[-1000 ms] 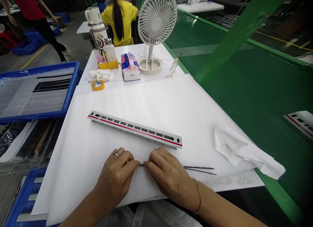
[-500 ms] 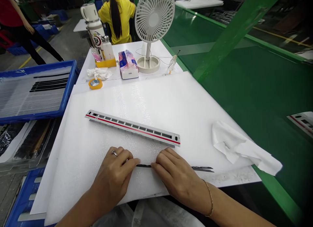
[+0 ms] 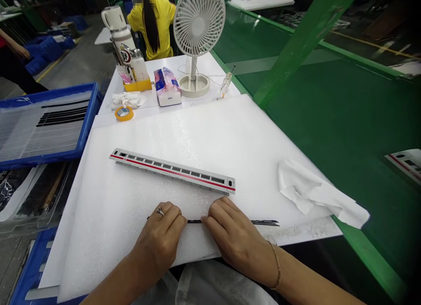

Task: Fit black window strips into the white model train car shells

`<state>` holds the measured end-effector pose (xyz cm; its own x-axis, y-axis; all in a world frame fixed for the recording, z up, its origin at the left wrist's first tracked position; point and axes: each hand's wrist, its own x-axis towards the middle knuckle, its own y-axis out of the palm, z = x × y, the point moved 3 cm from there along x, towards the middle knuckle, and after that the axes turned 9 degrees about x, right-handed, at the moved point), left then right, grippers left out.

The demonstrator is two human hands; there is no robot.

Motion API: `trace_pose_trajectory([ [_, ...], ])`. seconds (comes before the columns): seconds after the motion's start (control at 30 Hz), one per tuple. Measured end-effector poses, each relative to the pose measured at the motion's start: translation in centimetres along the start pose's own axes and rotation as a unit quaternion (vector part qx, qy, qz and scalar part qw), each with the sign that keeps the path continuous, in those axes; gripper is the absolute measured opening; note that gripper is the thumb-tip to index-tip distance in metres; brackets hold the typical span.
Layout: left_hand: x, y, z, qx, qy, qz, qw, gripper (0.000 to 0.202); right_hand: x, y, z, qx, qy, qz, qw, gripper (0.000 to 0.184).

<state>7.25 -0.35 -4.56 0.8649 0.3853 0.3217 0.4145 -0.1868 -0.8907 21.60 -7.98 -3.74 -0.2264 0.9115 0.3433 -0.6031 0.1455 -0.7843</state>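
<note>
Both my hands rest on a white foam sheet (image 3: 108, 173) near its front edge. My left hand (image 3: 159, 237), with a ring, and my right hand (image 3: 232, 235), with a thin bracelet, pinch a thin black strip (image 3: 263, 223) between their fingertips. The strip lies almost level, and its left tip shows just past my left hand. Just beyond my hands lies a white model train carriage shell (image 3: 173, 171) with a red stripe and dark windows, not touching them. A crumpled white cloth (image 3: 312, 191) lies to the right.
A blue tray (image 3: 49, 162) of long strips stands left. Farther on are a tape roll (image 3: 124, 113), tissue pack (image 3: 167, 86), white fan (image 3: 197, 24) and flask (image 3: 118, 29). A co-worker in a yellow shirt (image 3: 151, 37) sits beyond. A green conveyor (image 3: 329, 121) runs along the right.
The strip's right end has closed from two splayed lines into one, and its left tip now shows past my left hand. The whole scene has drifted left in view.
</note>
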Motion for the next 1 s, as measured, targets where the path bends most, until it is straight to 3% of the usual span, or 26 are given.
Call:
trace_pose_trajectory([
  [0.13, 1.0, -0.5, -0.7, -0.023, -0.037, 0.036, 0.998, 0.023, 0.1, 0.1, -0.1, -0.001, -0.025, 0.015, 1.000, 0.028],
  [0.23, 1.3, -0.3, -1.3, -0.019, -0.049, 0.022, 0.998, 0.023, -0.3, -0.4, -0.2, 0.015, -0.022, 0.009, 1.000, 0.024],
  [0.37, 1.1, 0.5, -1.5, -0.044, -0.050, 0.004, 0.998, 0.024, -1.3, -1.3, -0.7, 0.027, 0.020, -0.012, 0.999, 0.021],
  [0.67, 1.7, 0.2, -1.7, -0.077, -0.050, 0.031, 0.995, 0.020, -1.8, -0.9, -1.1, -0.031, -0.017, 0.004, 0.999, 0.029],
  [1.0, 2.2, 1.3, -2.8, -0.083, -0.037, 0.011, 0.996, 0.023, -1.5, -1.2, -0.8, 0.002, 0.038, 0.008, 0.999, 0.024],
])
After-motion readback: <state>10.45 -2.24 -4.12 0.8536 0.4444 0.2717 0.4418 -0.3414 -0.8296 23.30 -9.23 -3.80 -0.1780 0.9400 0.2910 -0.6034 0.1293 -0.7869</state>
